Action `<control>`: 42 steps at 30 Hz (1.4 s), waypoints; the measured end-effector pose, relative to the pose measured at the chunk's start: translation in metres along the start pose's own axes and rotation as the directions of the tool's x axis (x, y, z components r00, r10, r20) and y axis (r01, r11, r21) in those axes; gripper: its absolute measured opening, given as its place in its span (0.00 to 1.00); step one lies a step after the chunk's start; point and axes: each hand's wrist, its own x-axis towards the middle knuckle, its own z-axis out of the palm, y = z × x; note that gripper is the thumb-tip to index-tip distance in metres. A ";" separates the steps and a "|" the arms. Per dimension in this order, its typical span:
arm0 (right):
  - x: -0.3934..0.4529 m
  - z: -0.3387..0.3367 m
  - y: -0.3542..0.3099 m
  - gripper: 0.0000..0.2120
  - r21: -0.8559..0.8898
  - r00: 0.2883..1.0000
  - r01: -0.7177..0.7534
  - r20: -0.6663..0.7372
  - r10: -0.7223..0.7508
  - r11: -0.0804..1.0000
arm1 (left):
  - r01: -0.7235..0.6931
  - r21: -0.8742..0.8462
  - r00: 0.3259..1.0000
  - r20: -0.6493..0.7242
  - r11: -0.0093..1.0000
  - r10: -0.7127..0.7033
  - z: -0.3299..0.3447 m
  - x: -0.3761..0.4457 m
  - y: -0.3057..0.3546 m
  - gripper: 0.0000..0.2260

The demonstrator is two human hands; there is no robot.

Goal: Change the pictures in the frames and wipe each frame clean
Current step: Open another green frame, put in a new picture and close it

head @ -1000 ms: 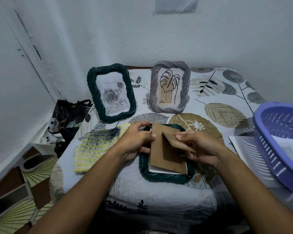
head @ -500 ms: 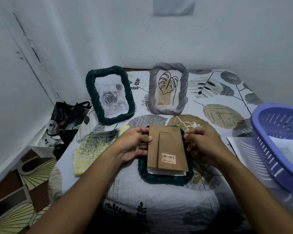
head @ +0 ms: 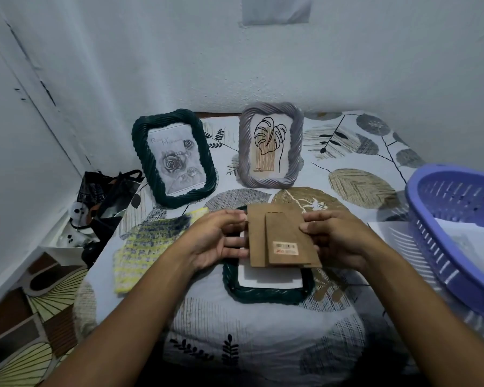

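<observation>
Lifted off the dark green frame [head: 266, 293], backing board [head: 280, 238] between both hands.

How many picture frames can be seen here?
3: a dark green frame at back left, a grey frame at back centre, and another green frame face down under the hands.

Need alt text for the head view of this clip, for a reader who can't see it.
Two hands, left and right, hold a brown cardboard backing board by its edges above a dark green frame lying face down on a leaf-print cloth. Behind stand a green frame and a grey frame; a purple basket sits right.
</observation>
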 end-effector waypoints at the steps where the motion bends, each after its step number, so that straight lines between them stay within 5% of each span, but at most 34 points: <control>1: 0.000 -0.005 -0.001 0.10 0.009 1.000 0.008 -0.015 -0.008 1.000 | 0.007 -0.008 1.000 -0.002 1.000 -0.007 0.001 -0.001 0.000 0.10; 15: -0.020 -0.066 0.014 0.09 -0.286 0.939 0.098 -0.291 -0.184 0.953 | -0.028 0.058 0.998 -0.052 0.998 0.032 0.006 -0.010 -0.004 0.14; 20: -0.021 -0.068 0.017 0.10 -0.298 0.937 0.103 -0.292 -0.193 0.949 | -0.152 0.262 0.983 -0.063 0.953 0.174 0.014 -0.014 -0.013 0.12; 23: -0.022 -0.068 0.016 0.09 -0.297 0.936 0.111 -0.290 -0.200 0.948 | -0.283 0.557 0.944 0.018 0.781 0.329 0.014 -0.011 -0.021 0.15; 26: -0.023 -0.067 0.015 0.10 -0.296 0.934 0.117 -0.291 -0.206 0.948 | -0.406 0.800 0.874 0.198 0.443 0.443 0.012 -0.011 -0.027 0.23; 29: -0.024 -0.067 0.015 0.12 -0.298 0.933 0.127 -0.289 -0.216 0.946 | -0.428 0.901 0.807 0.345 0.073 0.479 0.015 -0.017 -0.030 0.29; 31: -0.025 -0.067 0.016 0.11 -0.309 0.934 0.124 -0.285 -0.216 0.943 | -0.424 0.902 0.782 0.409 -0.080 0.470 0.017 -0.020 -0.031 0.32; 36: -0.026 -0.066 0.016 0.09 -0.367 0.924 0.117 -0.300 -0.237 0.923 | -0.412 0.868 0.780 0.493 -0.277 0.386 0.020 -0.017 -0.034 0.37; 42: -0.022 -0.066 0.020 0.15 -0.549 0.900 0.089 -0.313 -0.303 0.831 | -0.446 0.838 0.751 0.541 -0.314 0.379 0.018 -0.013 -0.038 0.41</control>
